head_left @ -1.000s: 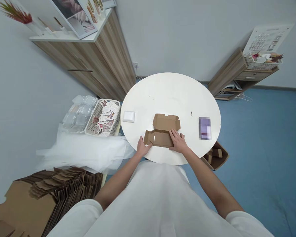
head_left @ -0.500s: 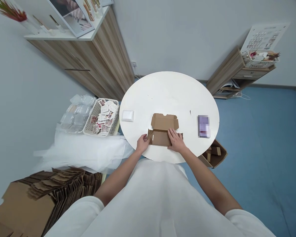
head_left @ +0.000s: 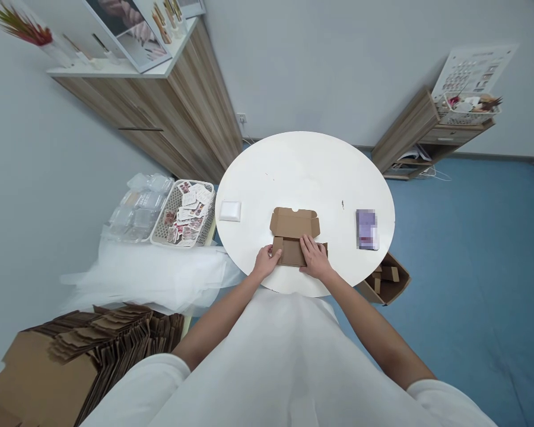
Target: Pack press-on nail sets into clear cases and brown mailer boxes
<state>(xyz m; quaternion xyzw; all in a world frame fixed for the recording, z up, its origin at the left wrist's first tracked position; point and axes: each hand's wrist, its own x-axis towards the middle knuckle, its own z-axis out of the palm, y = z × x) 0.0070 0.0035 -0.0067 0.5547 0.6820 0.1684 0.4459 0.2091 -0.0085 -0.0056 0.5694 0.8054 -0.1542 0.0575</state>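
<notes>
A brown cardboard box (head_left: 292, 253) lies partly folded near the front of the round white table (head_left: 302, 172). Its lid (head_left: 295, 223) is spread out flat on the far side, with a notch in the far edge. At the box's left end, my left hand (head_left: 267, 261) grips the end flap between thumb and fingers, and the flap is folded inward over the base. My right hand (head_left: 314, 257) rests on the right part of the base with fingers stretched out, covering some of that end.
A white packet (head_left: 230, 211) lies on the left of the table, a blurred purple item (head_left: 366, 229) on the right. Left of the table are a basket of cards (head_left: 156, 228), clear plastic cases (head_left: 145, 204), white sheets (head_left: 160, 273) and stacked flat cardboard (head_left: 44, 367). An open carton (head_left: 398, 284) stands below right.
My left hand has moved right and turned the box's left end flap inward over the base. The right hand stays on the base, nearly in place.
</notes>
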